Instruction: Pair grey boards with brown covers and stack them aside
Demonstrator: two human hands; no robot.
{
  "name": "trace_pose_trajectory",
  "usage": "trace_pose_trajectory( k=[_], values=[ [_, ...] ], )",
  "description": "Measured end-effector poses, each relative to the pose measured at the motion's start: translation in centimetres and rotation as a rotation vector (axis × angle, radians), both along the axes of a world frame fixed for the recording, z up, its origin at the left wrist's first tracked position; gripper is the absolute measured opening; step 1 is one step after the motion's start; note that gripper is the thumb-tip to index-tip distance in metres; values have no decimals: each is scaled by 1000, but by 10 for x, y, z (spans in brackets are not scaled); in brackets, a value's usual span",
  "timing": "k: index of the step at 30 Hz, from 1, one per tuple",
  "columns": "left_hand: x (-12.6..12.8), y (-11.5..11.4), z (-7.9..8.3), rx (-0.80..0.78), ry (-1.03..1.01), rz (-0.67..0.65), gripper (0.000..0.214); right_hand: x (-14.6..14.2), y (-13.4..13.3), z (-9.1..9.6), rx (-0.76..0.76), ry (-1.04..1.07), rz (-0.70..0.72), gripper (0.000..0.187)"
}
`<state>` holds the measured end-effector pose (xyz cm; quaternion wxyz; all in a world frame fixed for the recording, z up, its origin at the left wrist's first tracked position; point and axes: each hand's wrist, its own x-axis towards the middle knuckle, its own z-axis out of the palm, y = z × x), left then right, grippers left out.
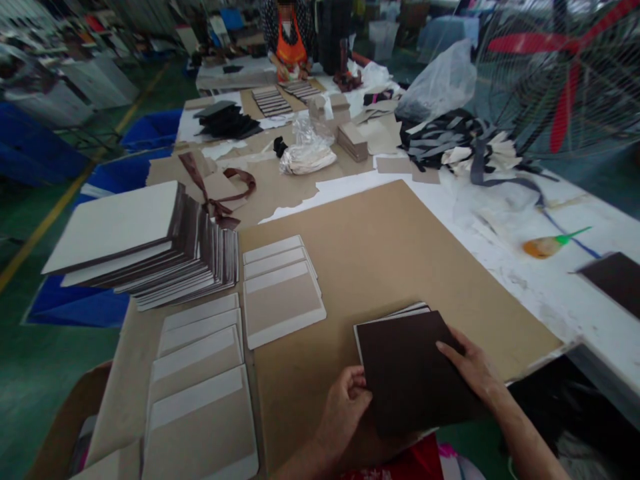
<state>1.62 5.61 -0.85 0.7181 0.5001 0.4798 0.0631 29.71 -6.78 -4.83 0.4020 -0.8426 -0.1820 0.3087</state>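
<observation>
A dark brown square panel [410, 373] is held at the front edge of the brown board, tilted up a little. Pale edges of other sheets [417, 308] show from under it. My left hand [347, 403] pinches its left edge, fingers curled and thumb pressed in. On the right side, my right hand [467, 363] grips the panel with its thumb on top and the other fingers mostly hidden behind. Left of my hands, overlapping beige panels with white borders [283, 303] lie in a fanned row, and a second row of such panels [200, 427] runs nearer me.
A tall leaning stack of panels [125, 220] stands at the left. The large brown board [385, 253] covers the middle of the table. A glue bottle [543, 247] with a green nozzle lies right. Dark strips [445, 137] and a fan [565, 60] are beyond; a person [290, 40] works far back.
</observation>
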Motion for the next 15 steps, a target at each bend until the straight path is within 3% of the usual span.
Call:
trace_pose_trajectory(
  k=[10, 15],
  values=[
    [3, -6, -2, 154, 49, -35, 35, 2, 0, -17, -166, -176, 67, 73],
    [2, -13, -3, 276, 115, -82, 33, 2, 2, -15, -179, -321, 120, 69]
  ],
)
